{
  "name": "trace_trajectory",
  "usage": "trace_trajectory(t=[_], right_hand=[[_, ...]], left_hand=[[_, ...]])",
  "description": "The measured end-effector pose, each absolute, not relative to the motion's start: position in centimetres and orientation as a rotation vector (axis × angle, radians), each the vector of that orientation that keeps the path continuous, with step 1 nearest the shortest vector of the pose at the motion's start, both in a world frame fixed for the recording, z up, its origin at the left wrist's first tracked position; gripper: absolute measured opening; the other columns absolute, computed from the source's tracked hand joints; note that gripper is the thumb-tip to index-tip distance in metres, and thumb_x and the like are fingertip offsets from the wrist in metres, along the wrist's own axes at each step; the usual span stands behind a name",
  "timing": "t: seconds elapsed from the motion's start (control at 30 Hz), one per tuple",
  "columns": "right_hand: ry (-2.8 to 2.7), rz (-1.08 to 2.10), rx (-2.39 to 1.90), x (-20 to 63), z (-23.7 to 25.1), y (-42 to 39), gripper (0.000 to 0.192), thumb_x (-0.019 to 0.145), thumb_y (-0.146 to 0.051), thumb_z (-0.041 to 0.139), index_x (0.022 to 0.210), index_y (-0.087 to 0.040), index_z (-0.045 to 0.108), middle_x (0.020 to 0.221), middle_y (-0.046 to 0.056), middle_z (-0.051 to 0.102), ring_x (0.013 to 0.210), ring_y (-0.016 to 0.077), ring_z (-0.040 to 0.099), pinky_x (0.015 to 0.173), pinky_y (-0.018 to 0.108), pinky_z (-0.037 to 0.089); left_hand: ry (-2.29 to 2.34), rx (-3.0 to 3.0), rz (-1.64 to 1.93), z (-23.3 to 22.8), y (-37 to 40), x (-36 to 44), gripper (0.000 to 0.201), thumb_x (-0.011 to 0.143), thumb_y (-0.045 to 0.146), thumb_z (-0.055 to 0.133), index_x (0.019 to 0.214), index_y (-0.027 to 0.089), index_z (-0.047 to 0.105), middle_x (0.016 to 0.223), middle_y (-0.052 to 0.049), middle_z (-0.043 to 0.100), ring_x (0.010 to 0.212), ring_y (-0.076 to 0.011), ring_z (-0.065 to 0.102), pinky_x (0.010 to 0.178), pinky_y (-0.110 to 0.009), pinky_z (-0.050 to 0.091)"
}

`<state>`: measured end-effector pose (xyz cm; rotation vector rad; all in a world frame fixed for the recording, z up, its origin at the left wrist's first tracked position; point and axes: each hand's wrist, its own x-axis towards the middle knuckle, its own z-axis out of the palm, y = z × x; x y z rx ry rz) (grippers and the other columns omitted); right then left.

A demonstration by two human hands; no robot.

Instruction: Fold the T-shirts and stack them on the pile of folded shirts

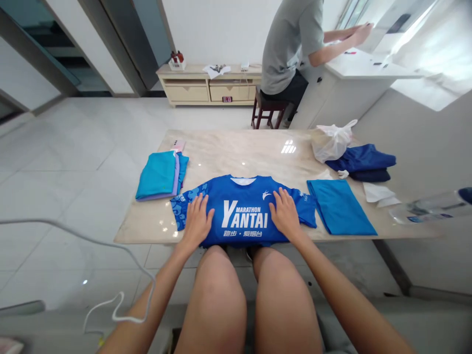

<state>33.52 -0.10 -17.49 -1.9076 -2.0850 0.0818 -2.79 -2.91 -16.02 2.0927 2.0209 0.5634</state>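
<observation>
A blue T-shirt (241, 211) with white "YANTAI MARATHON" print lies flat, front up, at the near edge of a pale marble table (243, 152); its lower part hangs over the edge. My left hand (198, 219) rests palm down on the shirt's left side, fingers spread. My right hand (284, 212) lies flat on the shirt's right side, fingers apart. Neither hand grips the cloth.
A stack of folded teal and purple garments (160, 174) and a pink phone (178, 145) lie at the left. A folded blue garment (339, 205), dark blue clothes (363, 162), a white plastic bag (332, 140) and a plastic bottle (427, 209) are at the right. Another person (291, 44) sits beyond at a white counter.
</observation>
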Motion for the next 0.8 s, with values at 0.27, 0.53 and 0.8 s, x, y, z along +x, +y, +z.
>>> trace_trajectory(t=[0.27, 0.53, 0.8], right_hand=[[-2.085, 0.113, -2.036, 32.0, -19.9, -0.3, 0.073, 0.113, -0.048, 0.037, 0.177, -0.013, 0.038, 0.185, 0.019, 0.028, 0.173, 0.0393, 0.023, 0.138, 0.064, 0.022], [-2.077, 0.160, -2.062, 32.1, -19.5, 8.8, 0.076, 0.114, -0.053, 0.031, 0.177, -0.011, 0.039, 0.186, 0.019, 0.025, 0.173, 0.0395, 0.020, 0.139, 0.064, 0.018], [-2.157, 0.142, -2.114, 32.6, -20.3, 17.3, 0.077, 0.114, -0.054, 0.031, 0.181, -0.015, 0.030, 0.188, 0.014, 0.020, 0.174, 0.0369, 0.017, 0.139, 0.063, 0.017]], left_hand=[[2.138, 2.111, 0.338, -17.7, -2.4, 0.2, 0.071, 0.111, 0.046, 0.039, 0.179, 0.023, 0.038, 0.184, -0.013, 0.034, 0.173, -0.0375, 0.027, 0.140, -0.066, 0.017], [2.096, 2.102, 0.323, -17.8, 7.0, 0.0, 0.071, 0.112, 0.048, 0.035, 0.178, 0.022, 0.040, 0.186, -0.011, 0.029, 0.174, -0.0354, 0.024, 0.142, -0.062, 0.013], [2.121, 2.109, 0.282, -18.0, 14.7, -0.2, 0.072, 0.113, 0.049, 0.032, 0.178, 0.019, 0.038, 0.187, -0.012, 0.026, 0.175, -0.0349, 0.022, 0.142, -0.062, 0.012]])
